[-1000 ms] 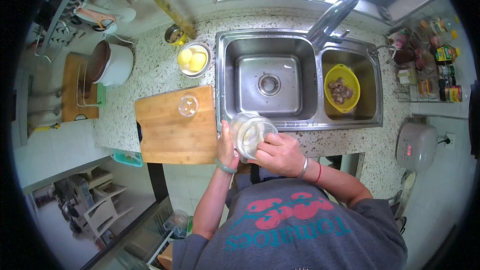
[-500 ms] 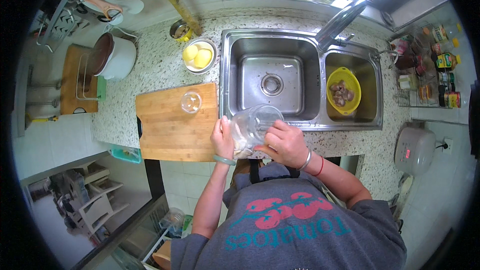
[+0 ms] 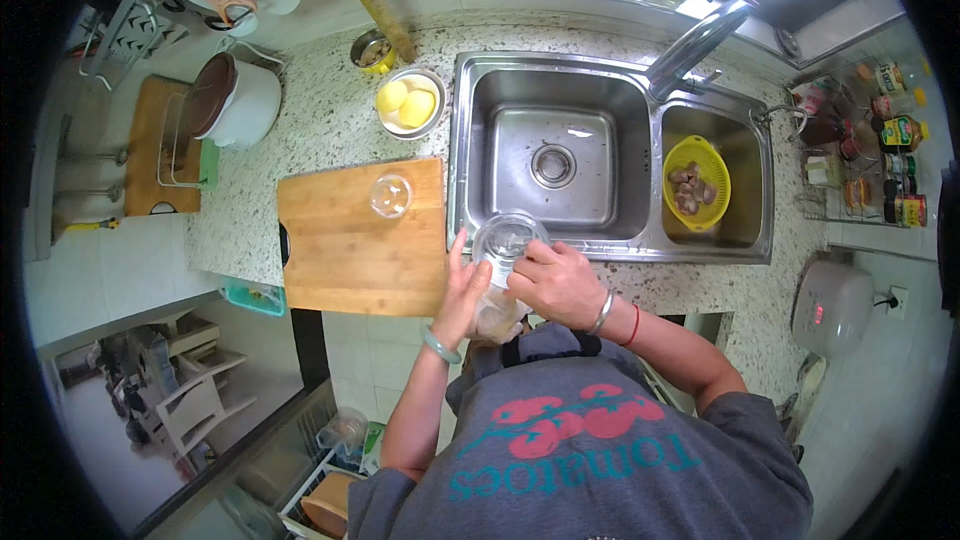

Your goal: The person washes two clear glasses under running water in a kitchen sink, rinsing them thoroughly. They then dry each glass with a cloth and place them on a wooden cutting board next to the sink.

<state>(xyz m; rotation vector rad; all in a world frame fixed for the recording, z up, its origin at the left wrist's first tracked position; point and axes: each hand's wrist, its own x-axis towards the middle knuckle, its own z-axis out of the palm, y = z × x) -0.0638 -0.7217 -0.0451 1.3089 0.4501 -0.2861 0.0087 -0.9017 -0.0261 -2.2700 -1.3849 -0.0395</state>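
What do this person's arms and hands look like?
Both are ungloved. The left hand has a smooth, pale green bangle at its wrist; the right hand has a silver bangle and, further up the arm, a thin red cord. The short sleeves are dark grey, leaving the forearms uncovered.

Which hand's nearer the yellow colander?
Right. The right hand, at the clear jar, is below-left of the yellow colander in the picture; the left hand is farther left.

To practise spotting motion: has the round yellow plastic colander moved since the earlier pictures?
No; the colander keeps the same place within the small rectangular steel sink basin.
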